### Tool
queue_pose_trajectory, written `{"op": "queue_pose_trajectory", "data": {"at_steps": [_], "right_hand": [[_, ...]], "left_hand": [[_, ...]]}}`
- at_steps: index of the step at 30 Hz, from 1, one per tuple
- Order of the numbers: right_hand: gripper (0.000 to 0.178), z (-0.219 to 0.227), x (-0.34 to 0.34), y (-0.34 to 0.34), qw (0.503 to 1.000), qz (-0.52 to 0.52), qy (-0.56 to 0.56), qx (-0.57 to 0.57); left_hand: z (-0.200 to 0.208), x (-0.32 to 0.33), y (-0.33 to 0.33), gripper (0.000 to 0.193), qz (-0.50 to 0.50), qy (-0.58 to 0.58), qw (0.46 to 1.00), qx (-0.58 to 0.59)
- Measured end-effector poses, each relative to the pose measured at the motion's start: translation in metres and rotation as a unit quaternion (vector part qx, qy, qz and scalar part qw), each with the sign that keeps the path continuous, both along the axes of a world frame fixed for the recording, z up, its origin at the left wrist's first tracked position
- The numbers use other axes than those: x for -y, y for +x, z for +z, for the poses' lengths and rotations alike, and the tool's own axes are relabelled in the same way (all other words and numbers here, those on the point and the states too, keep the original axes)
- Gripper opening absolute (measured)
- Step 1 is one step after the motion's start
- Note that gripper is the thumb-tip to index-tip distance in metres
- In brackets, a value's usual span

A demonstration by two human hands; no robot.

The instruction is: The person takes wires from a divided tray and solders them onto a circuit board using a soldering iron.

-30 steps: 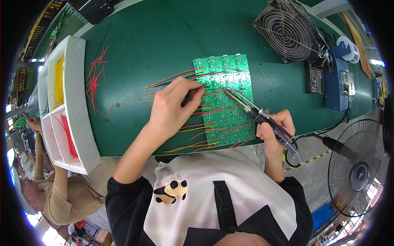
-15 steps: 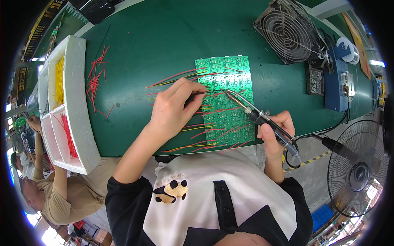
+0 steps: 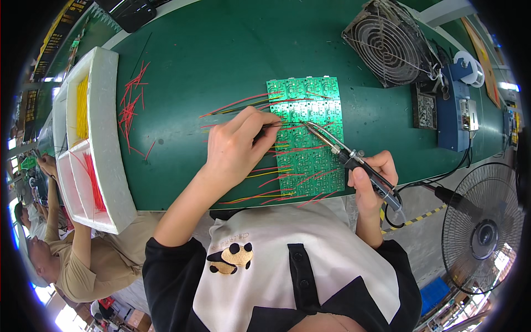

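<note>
A green panel of circuit boards [image 3: 316,157] lies on the table in front of me. Red, yellow and dark wires stick out from it, mostly to the left. My left hand [image 3: 235,144] is over the panel's left edge, its thumb and forefinger pinching a thin black wire [image 3: 290,122] that reaches onto the board. In my right hand [image 3: 371,178] is a soldering iron [image 3: 354,160], gripped like a pen. The iron's tip meets the board near the end of the black wire; whether they touch is too small to tell.
Loose red wires [image 3: 128,113] lie left on the green table [image 3: 221,50]. Beyond them stands a white foam box [image 3: 105,110] with yellow and red wires. A fan with a round grille [image 3: 390,47] and a blue solder-wire stand [image 3: 453,110] are at right. Another person [image 3: 83,265] works at left.
The board panel and my left hand have shifted very slightly to the right. The soldering iron's tip has moved a little with them, and both grips are the same.
</note>
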State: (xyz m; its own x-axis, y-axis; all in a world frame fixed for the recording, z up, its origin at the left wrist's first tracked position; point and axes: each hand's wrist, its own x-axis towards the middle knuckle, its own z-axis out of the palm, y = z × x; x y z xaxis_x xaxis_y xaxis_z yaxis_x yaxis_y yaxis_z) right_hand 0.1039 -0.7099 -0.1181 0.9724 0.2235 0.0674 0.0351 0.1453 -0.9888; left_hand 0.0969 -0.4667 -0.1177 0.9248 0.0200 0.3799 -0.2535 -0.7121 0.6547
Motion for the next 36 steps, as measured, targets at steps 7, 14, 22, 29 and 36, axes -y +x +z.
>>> {"op": "queue_pose_trajectory", "data": {"at_steps": [7, 14, 22, 29, 36], "right_hand": [[0.020, -0.002, 0.000, -0.002, 1.000, -0.019, 0.016, 0.014], [0.021, -0.004, -0.001, -0.002, 0.998, -0.044, -0.015, 0.047], [0.019, -0.003, -0.002, -0.002, 0.996, -0.070, -0.010, 0.052], [0.020, -0.003, 0.000, -0.003, 0.997, -0.066, 0.027, 0.025], [0.021, -0.002, 0.002, -0.004, 0.999, -0.044, 0.019, 0.010]], "left_hand": [[-0.001, 0.001, 0.000, 0.010, 0.007, 0.009, 1.000, 0.008], [-0.003, 0.002, 0.000, 0.011, 0.007, 0.017, 1.000, 0.020], [-0.004, 0.000, 0.001, 0.011, 0.004, 0.026, 0.999, 0.037], [0.009, -0.006, 0.005, 0.014, -0.015, 0.076, 0.993, 0.085], [0.005, -0.002, 0.007, 0.014, -0.073, 0.021, 0.997, 0.009]]}}
